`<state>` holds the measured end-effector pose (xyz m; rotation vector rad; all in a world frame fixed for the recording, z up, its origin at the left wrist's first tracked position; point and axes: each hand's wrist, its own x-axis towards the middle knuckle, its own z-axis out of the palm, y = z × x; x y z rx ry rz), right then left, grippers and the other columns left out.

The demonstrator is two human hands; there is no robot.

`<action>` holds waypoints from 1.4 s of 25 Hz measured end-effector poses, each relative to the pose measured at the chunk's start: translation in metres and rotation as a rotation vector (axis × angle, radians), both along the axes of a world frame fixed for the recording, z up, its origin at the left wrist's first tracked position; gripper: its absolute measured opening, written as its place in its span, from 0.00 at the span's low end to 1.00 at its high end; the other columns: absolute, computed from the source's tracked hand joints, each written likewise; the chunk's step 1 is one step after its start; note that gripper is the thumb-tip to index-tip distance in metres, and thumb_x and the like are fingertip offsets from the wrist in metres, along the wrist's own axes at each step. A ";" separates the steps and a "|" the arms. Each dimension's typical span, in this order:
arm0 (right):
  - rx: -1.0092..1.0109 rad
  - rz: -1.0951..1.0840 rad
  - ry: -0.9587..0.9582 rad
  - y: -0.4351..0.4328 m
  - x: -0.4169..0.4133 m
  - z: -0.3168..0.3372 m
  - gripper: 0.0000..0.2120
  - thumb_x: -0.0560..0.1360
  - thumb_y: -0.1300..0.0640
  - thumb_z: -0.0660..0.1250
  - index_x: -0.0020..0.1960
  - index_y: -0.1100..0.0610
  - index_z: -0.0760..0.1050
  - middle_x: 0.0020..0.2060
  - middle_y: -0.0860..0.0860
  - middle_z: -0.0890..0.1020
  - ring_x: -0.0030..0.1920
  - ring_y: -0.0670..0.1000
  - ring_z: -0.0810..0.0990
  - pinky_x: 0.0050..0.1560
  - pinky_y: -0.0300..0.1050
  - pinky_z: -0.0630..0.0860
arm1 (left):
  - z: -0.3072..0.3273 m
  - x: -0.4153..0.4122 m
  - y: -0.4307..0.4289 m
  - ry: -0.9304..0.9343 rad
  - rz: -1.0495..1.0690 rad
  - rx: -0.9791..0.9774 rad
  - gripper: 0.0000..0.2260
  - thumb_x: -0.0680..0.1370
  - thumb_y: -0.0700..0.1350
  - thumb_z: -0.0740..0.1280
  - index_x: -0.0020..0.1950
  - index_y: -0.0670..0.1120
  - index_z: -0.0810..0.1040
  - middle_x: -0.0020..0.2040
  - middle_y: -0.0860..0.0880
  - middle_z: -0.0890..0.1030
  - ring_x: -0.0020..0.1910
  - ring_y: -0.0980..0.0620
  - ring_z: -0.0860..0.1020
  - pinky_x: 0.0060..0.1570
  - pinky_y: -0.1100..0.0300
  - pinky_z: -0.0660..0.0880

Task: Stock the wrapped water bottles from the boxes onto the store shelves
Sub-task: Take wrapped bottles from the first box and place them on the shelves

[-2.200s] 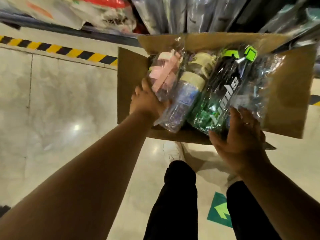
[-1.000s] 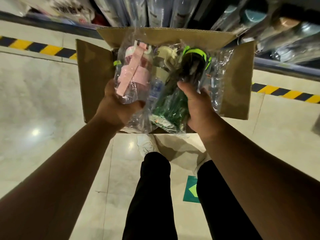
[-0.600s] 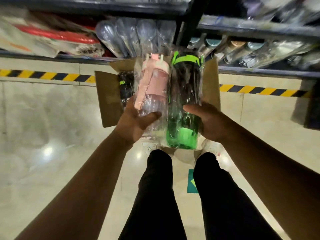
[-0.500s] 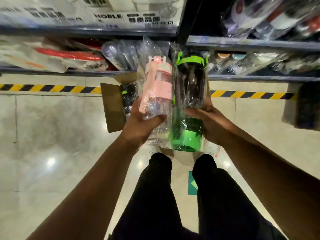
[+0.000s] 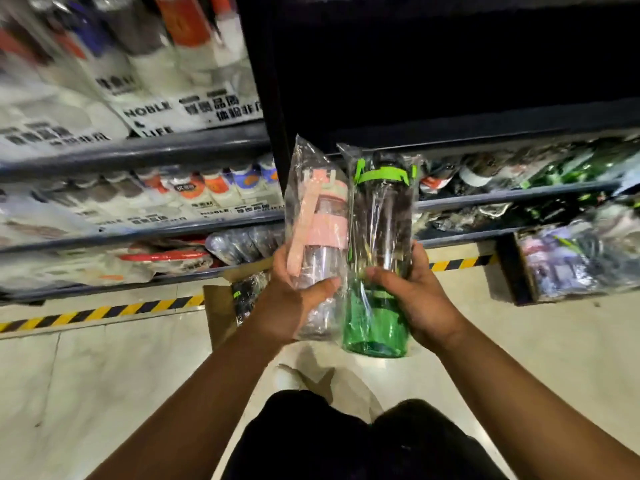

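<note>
My left hand (image 5: 294,303) grips a clear water bottle with a pink band and strap (image 5: 320,233), wrapped in clear plastic and held upright. Beside it, my right hand (image 5: 412,299) grips a wrapped green and black bottle with a bright green handle (image 5: 379,244), also upright. Both bottles are raised in front of the shelves. Below my left hand, the open cardboard box (image 5: 218,313) stands on the floor with a dark wrapped bottle (image 5: 247,292) showing inside.
Shelves on the left (image 5: 138,223) hold rows of wrapped bottles and white cartons. The right-hand shelves (image 5: 519,194) hold dark and green wrapped bottles below a dark bay (image 5: 450,71). A second box of bottles (image 5: 581,261) sits at right. Yellow-black tape (image 5: 104,311) edges the floor.
Both hands lifted the pink and the green bottle out of the box and raised them to shelf height. My view tilted up from the box to the shelves.
</note>
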<state>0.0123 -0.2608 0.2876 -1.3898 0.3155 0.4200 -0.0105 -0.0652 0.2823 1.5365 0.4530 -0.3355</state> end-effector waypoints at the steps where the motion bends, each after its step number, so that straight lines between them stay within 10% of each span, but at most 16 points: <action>1: -0.001 -0.006 -0.039 -0.012 0.000 0.014 0.30 0.69 0.64 0.76 0.66 0.52 0.67 0.54 0.52 0.84 0.53 0.53 0.84 0.50 0.49 0.81 | 0.016 0.001 -0.015 -0.027 -0.010 0.011 0.42 0.65 0.50 0.81 0.72 0.59 0.61 0.66 0.54 0.77 0.62 0.56 0.77 0.62 0.57 0.74; 4: -0.010 -0.009 -0.154 -0.060 -0.006 0.055 0.26 0.71 0.65 0.74 0.64 0.52 0.68 0.51 0.50 0.85 0.52 0.53 0.84 0.48 0.46 0.81 | 0.058 -0.002 -0.066 -0.151 -0.013 0.050 0.40 0.67 0.46 0.80 0.71 0.58 0.60 0.65 0.53 0.77 0.64 0.51 0.76 0.68 0.50 0.72; 10: -0.084 -0.058 -0.429 -0.172 -0.005 0.163 0.34 0.63 0.53 0.80 0.64 0.48 0.68 0.51 0.45 0.84 0.53 0.47 0.84 0.54 0.48 0.79 | 0.164 0.006 -0.175 -0.391 -0.062 0.028 0.35 0.74 0.37 0.74 0.70 0.59 0.58 0.57 0.61 0.77 0.45 0.73 0.79 0.42 0.74 0.75; 15: -0.105 -0.096 -0.711 -0.249 0.021 0.269 0.38 0.63 0.53 0.81 0.67 0.49 0.66 0.50 0.40 0.83 0.49 0.36 0.82 0.45 0.31 0.76 | 0.266 0.042 -0.246 -0.616 -0.112 -0.006 0.38 0.71 0.42 0.75 0.71 0.62 0.58 0.62 0.62 0.76 0.49 0.71 0.79 0.42 0.72 0.77; 35: -0.132 -0.124 -1.084 -0.223 0.267 0.483 0.52 0.58 0.42 0.82 0.74 0.42 0.57 0.70 0.43 0.70 0.68 0.47 0.73 0.68 0.55 0.71 | 0.476 0.271 -0.197 -1.053 0.021 0.009 0.35 0.75 0.38 0.72 0.73 0.59 0.60 0.56 0.63 0.80 0.43 0.69 0.81 0.36 0.76 0.74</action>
